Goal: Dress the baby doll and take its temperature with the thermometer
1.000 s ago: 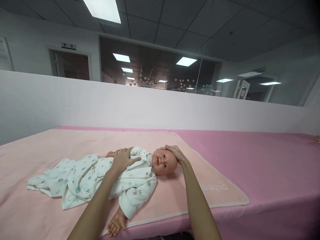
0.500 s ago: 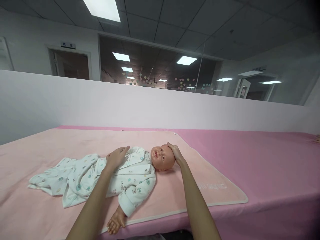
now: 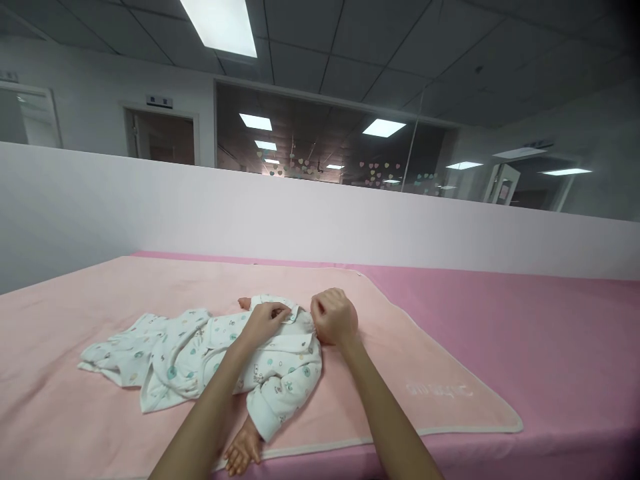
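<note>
A baby doll (image 3: 353,319) lies on its back, its head to the right and mostly covered by my right hand. It wears a white printed baby jacket (image 3: 285,360), and the matching lower part trails off to the left. My left hand (image 3: 267,321) rests over the chest, fingers bent and pinched at the jacket's collar edge. Curled in front of the doll's face is my right hand (image 3: 333,316), close to the collar; what its fingers hold, if anything, is hidden. One doll hand (image 3: 244,448) sticks out of the near sleeve, the other (image 3: 245,303) shows at the far side.
Under the doll is a peach blanket (image 3: 395,360) with a pale edge, spread over a pink table cover (image 3: 550,347). A low white wall (image 3: 320,220) runs along the back. Beyond it are windows and a doorway (image 3: 163,137).
My right hand has moved left from the top of the doll's head to in front of its face and curled. My left hand has slid right, up to the collar, its fingers now bent.
</note>
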Available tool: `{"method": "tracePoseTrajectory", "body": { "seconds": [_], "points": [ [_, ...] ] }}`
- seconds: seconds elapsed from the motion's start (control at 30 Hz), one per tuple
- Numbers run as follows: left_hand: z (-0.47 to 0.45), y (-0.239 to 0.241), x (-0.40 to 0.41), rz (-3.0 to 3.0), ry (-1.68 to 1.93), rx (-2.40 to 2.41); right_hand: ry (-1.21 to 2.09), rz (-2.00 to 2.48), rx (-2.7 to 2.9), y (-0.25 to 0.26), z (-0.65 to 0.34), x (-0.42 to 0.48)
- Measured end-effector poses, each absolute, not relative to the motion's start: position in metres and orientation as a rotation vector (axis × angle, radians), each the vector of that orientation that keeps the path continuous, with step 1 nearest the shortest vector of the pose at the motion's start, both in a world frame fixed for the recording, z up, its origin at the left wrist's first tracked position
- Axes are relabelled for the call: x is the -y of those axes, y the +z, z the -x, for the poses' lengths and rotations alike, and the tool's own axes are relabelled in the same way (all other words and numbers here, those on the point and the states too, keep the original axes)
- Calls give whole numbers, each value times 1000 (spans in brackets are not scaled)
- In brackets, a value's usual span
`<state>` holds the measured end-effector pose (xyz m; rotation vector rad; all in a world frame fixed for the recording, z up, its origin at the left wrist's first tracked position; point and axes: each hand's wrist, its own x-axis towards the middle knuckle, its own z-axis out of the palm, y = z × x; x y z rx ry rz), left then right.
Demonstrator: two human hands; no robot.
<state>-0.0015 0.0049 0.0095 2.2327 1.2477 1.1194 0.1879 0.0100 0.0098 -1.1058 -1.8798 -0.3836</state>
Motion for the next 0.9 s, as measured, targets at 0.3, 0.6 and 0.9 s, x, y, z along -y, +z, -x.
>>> {"method": "tracePoseTrajectory", "body": {
  "seconds": [0.3,0.6,0.9],
  "points": [
    [-2,4,-7,-2334,1108,-1295,-557,965,2245,-8,-146,-3],
    [1,-2,-18,-1968,1462,-1415,-383,1338,2156,-7,-132,-10],
    [1,0,-17,-1937,1471,-1350,-221,1543,2055,-5,-119,-23]
  ]
}}
